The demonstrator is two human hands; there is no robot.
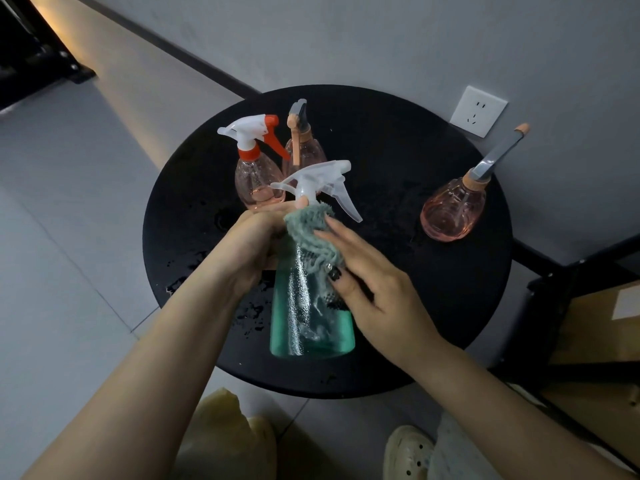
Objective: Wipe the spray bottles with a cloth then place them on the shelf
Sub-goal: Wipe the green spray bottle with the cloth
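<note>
The round black desk [398, 306] carries the work, its top spotted with water drops. A green spray bottle [311, 323] is held above the near part of the desk, roughly upright, its long axis running from the base near the person up to the clear trigger head [318, 183] at the far end. Both hands are on it, one on each side.

The left hand [256, 244] grips the bottle at the neck and shoulder, fingers curled round it and the thumb tip up against the collar just under the trigger head. The right hand [367, 289] lies against the bottle's right side with its fingers nearly straight, pressing a grey-green cloth [313, 233] onto the shoulder of the bottle; the cloth drapes over the neck and partway down the body. Judging by this, the next wipe runs down the long axis toward the base, with the left hand steadying.

Three pink bottles stand unheld on the desk: one with a red and white trigger [258, 178], one just behind it [304, 147], and one well apart on the right [453, 209]. No shelf is clearly identifiable.
</note>
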